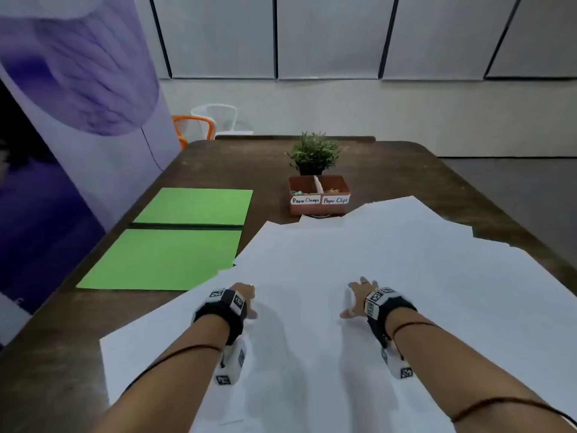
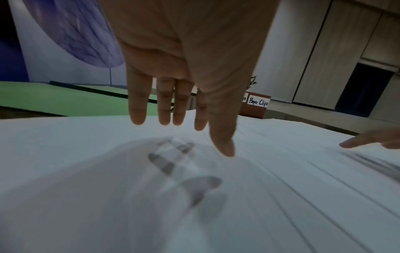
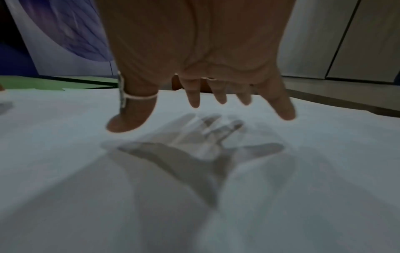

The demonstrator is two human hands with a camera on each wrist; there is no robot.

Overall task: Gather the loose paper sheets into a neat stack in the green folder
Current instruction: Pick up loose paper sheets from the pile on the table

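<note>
Overhead, from the head camera, we saw the whole layout that the wrist cameras could not give: the green folder (image 1: 178,235) lay opened flat on the left of the wooden table (image 1: 218,160), its two leaves one beyond the other with a dark spine between them running across the table. The loose paper sheets (image 1: 359,270) sprawled in a broad overlapping spread to its right, their near-left corner lapping onto the folder's near leaf and their far edge reaching a brown box (image 1: 318,198) labelled "Paper Clamps" and "Paper Clips", with a small potted plant (image 1: 313,153) just behind it. That view hid most of our fingers behind the wrist bands. The left wrist camera showed our left hand (image 2: 184,77) with the fingers straight and slightly spread, pointing forward and down; they hovered just above the sheets, casting a separate shadow, gripping nothing, with the folder as a green strip beyond. The right wrist camera showed our right hand (image 3: 201,68) likewise splayed, a pale band round the thumb, the fingers relaxed and apart above the paper, holding nothing; whether any tip touched the sheet we could not tell. In the left wrist view the paper edges ran as parallel lines slanting away to the right.
</note>
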